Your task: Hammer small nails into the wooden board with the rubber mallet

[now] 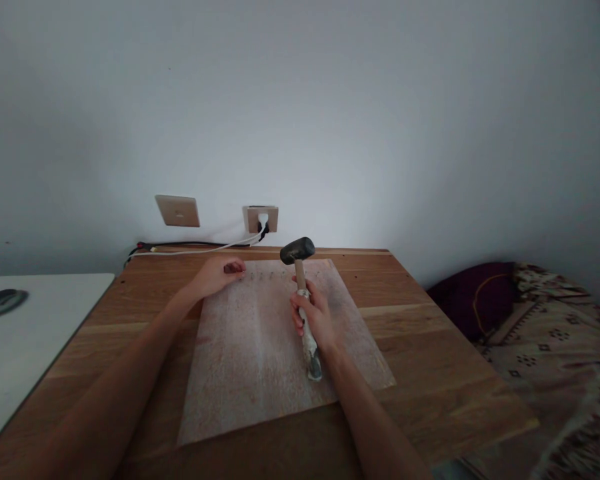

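Note:
My right hand is wrapped round the handle of a mallet with a black head. Its handle is bare wood near the head and whitish and worn lower down. The mallet is over a pale, scuffed board. At the board's far left corner, my left hand has its thumb and fingers pinched together on what looks like a nail, mostly hidden by the fingertips. A row of several small nails runs along the board's far edge, to the right of those fingertips.
The board lies on a wooden table against a wall. Cables run along its back edge to a socket; a wall plate is further left. A white surface adjoins at left, patterned fabric at right.

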Available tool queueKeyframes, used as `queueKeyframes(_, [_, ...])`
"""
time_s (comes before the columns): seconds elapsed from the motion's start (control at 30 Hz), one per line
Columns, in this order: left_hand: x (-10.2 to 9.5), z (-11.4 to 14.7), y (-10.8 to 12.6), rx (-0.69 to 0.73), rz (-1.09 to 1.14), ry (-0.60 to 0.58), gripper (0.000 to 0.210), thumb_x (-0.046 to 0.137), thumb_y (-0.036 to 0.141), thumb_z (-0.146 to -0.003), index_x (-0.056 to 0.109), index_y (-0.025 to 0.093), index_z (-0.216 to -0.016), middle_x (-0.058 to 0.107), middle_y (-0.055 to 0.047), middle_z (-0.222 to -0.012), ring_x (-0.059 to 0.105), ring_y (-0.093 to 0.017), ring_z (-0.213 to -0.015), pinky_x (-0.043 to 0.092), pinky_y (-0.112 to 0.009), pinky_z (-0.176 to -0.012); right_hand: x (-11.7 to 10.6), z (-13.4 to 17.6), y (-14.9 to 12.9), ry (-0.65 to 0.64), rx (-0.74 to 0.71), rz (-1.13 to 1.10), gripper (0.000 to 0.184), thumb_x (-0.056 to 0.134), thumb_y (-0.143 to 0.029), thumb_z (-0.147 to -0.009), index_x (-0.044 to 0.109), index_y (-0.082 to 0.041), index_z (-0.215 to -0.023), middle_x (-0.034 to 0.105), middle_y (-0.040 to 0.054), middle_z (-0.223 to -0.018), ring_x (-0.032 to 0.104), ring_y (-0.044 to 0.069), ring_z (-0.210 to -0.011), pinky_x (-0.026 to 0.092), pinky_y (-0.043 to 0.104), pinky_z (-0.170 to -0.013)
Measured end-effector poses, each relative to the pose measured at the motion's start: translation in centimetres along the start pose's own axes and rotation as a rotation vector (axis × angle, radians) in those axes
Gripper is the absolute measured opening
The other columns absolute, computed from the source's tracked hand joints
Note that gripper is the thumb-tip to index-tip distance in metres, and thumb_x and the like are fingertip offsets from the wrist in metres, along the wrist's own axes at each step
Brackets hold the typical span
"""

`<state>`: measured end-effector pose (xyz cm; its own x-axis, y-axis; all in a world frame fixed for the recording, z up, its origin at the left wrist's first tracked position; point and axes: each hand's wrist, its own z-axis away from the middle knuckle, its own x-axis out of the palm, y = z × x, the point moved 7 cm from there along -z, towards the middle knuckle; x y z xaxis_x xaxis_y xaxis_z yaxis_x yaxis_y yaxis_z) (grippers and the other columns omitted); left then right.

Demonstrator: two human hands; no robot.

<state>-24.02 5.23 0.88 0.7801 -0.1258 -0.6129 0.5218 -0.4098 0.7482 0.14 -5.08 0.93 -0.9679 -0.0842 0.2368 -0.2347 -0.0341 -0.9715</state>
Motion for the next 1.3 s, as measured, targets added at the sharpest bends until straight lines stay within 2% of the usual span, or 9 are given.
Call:
queueKeyframes(0.27, [0.3,0.3,-0.2,0.031,-0.016,-0.126,0.021,0.069,0.039,-0.081,0.075,0.020,-0.086,0.076,-0.005,-0.086,0.070,-0.023,-0.082,0.055,-0.035,-0.081,2.6,1.0,0.7,-0.163,0.051,0.137,0.058,0.065,-0.042,-0.081,0.050,-0.016,-0.130,0.047,-0.0143,-0.046,0.037,0.009,-0.031,0.035,0.019,-0.028])
queueKeyframes(0.47, [0.2,0.4,-0.9,0.024,0.114,-0.087,0.033,0.075,0.041,-0.076,0.073,0.018,-0.100,0.077,-0.006,-0.089,0.072,-0.025,-0.084,0.058,-0.037,-0.081,4.5,1.1,1.6,-0.266,0.084,0.196,0.053,0.066,-0.047,-0.085,0.055,-0.017,-0.127,0.048,-0.0136,-0.046,0.039,0.009,-0.032,0.036,0.018,-0.028])
queueKeyframes(0.63, [0.3,0.3,-1.0,0.037,0.223,-0.083,0.040,0.075,0.033,-0.074,0.071,0.017,-0.110,0.079,-0.009,-0.102,0.075,-0.026,-0.089,0.060,-0.038,-0.082,6.3,0.4,1.8,-0.319,0.084,0.252,0.038,0.064,-0.047,-0.086,0.057,-0.019,-0.111,0.048,-0.0130,-0.049,0.041,0.009,-0.033,0.037,0.018,-0.029])
queueKeyframes(0.9, [0.3,0.1,-1.1,0.061,0.279,-0.085,0.039,0.078,0.030,-0.070,0.073,0.016,-0.106,0.079,-0.009,-0.100,0.075,-0.028,-0.093,0.059,-0.042,-0.090,7.3,-0.3,2.3,-0.312,0.050,0.328,0.020,0.058,-0.032,-0.085,0.055,-0.021,-0.102,0.051,-0.0103,-0.062,0.045,0.007,-0.034,0.040,0.018,-0.028])
queueKeyframes(1.17, [0.2,0.3,-1.4,0.050,0.261,-0.083,0.043,0.080,0.036,-0.074,0.072,0.017,-0.111,0.078,-0.010,-0.109,0.075,-0.029,-0.095,0.059,-0.044,-0.092,7.2,0.0,2.4,-0.282,0.015,0.321,0.024,0.060,-0.034,-0.086,0.057,-0.021,-0.107,0.053,-0.0089,-0.066,0.047,0.007,-0.035,0.040,0.018,-0.027])
queueKeyframes(1.3, [0.3,0.4,-1.5,0.038,0.259,-0.093,0.051,0.080,0.039,-0.075,0.070,0.017,-0.120,0.078,-0.011,-0.111,0.074,-0.029,-0.098,0.058,-0.043,-0.092,7.2,0.0,2.3,-0.276,0.054,0.281,0.025,0.063,-0.038,-0.083,0.056,-0.021,-0.101,0.053,-0.0090,-0.064,0.046,0.008,-0.035,0.038,0.019,-0.026])
